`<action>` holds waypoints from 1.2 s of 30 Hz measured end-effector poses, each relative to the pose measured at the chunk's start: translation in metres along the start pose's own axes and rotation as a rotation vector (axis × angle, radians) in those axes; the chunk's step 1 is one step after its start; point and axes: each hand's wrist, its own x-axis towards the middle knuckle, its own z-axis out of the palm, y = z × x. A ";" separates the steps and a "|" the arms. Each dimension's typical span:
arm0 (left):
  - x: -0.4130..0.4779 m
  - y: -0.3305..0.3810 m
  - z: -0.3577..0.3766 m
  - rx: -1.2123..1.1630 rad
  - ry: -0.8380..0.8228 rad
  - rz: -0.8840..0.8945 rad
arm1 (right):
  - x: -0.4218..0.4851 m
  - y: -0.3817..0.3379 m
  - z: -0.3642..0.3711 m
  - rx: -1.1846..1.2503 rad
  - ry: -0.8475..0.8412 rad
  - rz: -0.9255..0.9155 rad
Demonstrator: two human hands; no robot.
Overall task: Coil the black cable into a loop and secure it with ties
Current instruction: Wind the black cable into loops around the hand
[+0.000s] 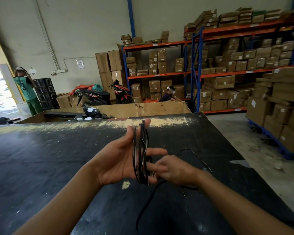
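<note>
The black cable (141, 153) is wound in several turns lengthwise around my left hand (124, 158), which is held palm up above the black table (41, 158) with its fingers stretched out. My right hand (173, 170) is just to the right of the coil, and its fingers pinch the cable near the coil's lower end. A loose length of cable (143, 211) trails down toward me, and another loop (199, 158) lies on the table behind my right hand. No ties are in sight.
A large open cardboard box (143, 108) with black wrapped items stands beyond the table's far edge. Shelving with cartons (227, 68) fills the right side. Two motorbikes (107, 95) and two people are farther back.
</note>
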 end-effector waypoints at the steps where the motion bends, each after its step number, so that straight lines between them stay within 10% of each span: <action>1: -0.002 -0.003 0.001 0.009 -0.026 -0.039 | 0.003 0.002 -0.007 -0.068 -0.001 -0.002; 16: -0.006 -0.054 -0.019 0.171 0.304 -0.443 | 0.028 -0.016 -0.106 -0.397 0.270 0.009; 36: 0.002 0.011 -0.076 0.040 0.726 -0.009 | -0.033 -0.059 -0.013 -0.087 0.094 -0.031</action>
